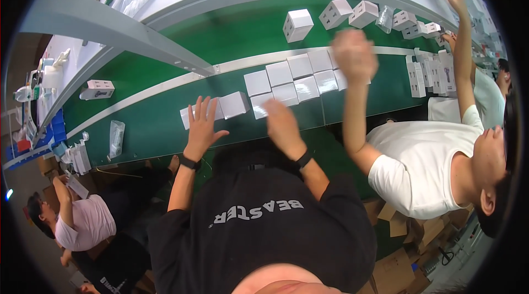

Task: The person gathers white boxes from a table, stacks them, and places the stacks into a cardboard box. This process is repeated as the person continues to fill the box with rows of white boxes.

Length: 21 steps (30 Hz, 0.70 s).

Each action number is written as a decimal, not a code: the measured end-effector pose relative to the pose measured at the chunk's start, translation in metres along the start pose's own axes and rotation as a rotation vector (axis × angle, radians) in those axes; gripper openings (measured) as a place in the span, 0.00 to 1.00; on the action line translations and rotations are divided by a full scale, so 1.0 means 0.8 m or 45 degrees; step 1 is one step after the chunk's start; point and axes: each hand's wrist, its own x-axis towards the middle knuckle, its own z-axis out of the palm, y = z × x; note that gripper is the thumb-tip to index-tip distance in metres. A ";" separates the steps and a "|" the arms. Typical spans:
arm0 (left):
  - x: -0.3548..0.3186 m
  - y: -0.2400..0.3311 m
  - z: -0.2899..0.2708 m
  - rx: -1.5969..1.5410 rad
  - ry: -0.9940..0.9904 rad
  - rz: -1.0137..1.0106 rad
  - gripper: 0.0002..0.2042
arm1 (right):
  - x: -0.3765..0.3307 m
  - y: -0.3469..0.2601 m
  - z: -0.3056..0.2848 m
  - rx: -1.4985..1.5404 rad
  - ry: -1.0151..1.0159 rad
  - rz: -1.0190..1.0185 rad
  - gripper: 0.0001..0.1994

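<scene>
My left hand (pixel 202 131) has its fingers spread over a white box (pixel 185 118) at the left end of the group; whether it presses on the box I cannot tell. Just right of that hand stands another white box (pixel 234 105). My right hand (pixel 284 130) is at the front edge of a double row of white boxes (pixel 280 74), its fingers bent down, blurred and partly hidden. No held thing shows in it. Each wrist wears a dark band.
On the right, a co-worker's blurred hand (pixel 355 54) reaches over the row. White printed boxes (pixel 298 25) stand behind a pale rail (pixel 242 63). A clear plastic-wrapped item (pixel 116 139) lies on the green bench (pixel 149 123). A slanted metal post (pixel 127 30) crosses the left side.
</scene>
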 end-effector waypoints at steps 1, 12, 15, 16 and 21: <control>0.004 0.005 0.001 0.009 -0.030 0.006 0.60 | 0.000 0.032 -0.006 -0.202 0.165 -0.040 0.28; 0.006 -0.084 0.017 -0.157 -0.085 -0.087 0.53 | 0.008 0.131 -0.024 -0.461 0.191 -0.381 0.41; 0.018 -0.068 0.024 -0.087 -0.035 -0.036 0.50 | 0.021 0.113 -0.036 -0.457 0.078 -0.373 0.40; 0.020 -0.067 0.029 -0.108 -0.104 -0.073 0.48 | 0.024 0.111 -0.033 -0.458 0.068 -0.386 0.40; 0.006 -0.057 0.038 -0.150 -0.088 -0.074 0.43 | 0.020 0.109 -0.033 -0.479 -0.015 -0.429 0.41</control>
